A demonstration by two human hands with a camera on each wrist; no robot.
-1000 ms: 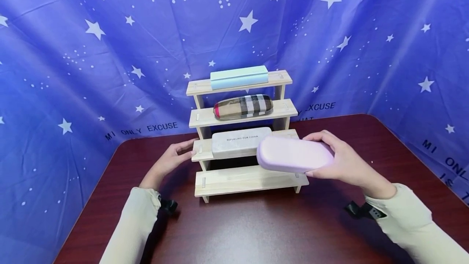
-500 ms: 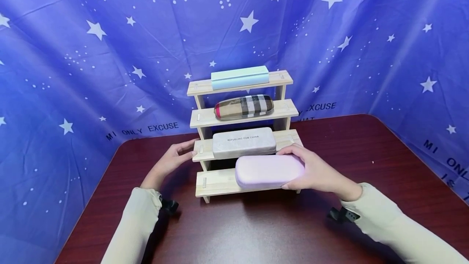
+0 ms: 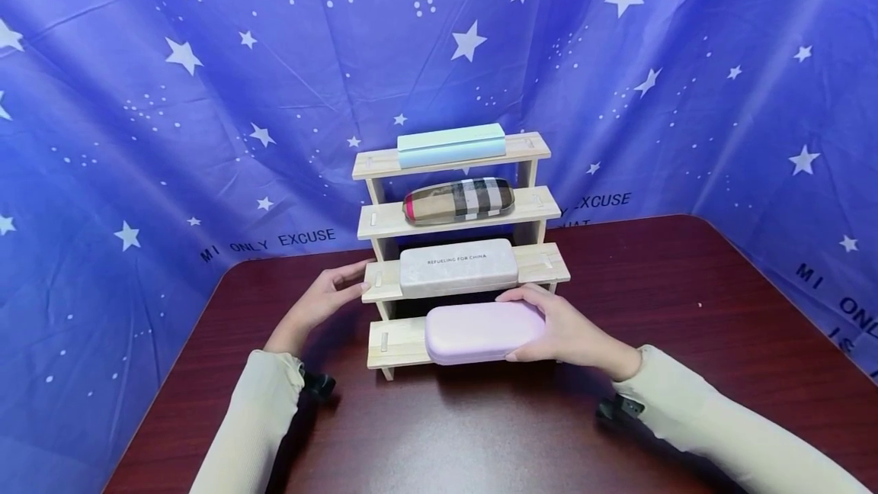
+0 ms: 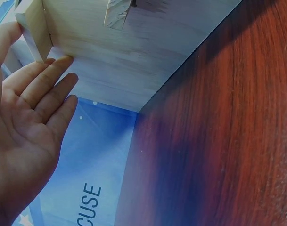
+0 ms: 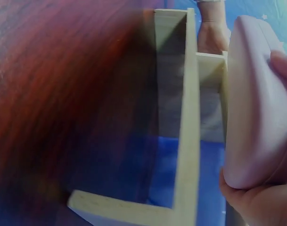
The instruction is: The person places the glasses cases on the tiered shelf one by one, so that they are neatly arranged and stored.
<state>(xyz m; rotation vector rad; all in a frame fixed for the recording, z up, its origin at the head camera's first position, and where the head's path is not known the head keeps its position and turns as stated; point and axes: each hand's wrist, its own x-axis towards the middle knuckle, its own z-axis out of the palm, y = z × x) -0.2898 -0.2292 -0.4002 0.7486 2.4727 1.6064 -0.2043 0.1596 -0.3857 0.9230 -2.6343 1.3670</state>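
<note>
A four-step wooden display stand [image 3: 398, 353] stands on the table. My right hand [image 3: 565, 330] grips the right end of a lilac glasses case [image 3: 480, 332], thumb on the near side and fingers on the far side. The case is level, close over the lowest step; in the right wrist view a gap shows between the case [image 5: 251, 103] and the board [image 5: 188, 117]. My left hand [image 3: 322, 299] holds the left end of the second step from the bottom. In the left wrist view its thumb and fingers [image 4: 46, 82] lie on either side of the board end [image 4: 34, 30].
A grey case with lettering [image 3: 458, 269] lies on the second step. Above it sit a plaid case [image 3: 458, 200] and, on top, a pale mint case [image 3: 451, 145]. A blue star-printed curtain [image 3: 274, 59] hangs behind the dark red wooden table [image 3: 439, 441].
My right hand has brought the lilac case leftward and down, from beside the second step to just over the lowest one. The left hand has stayed at the stand.
</note>
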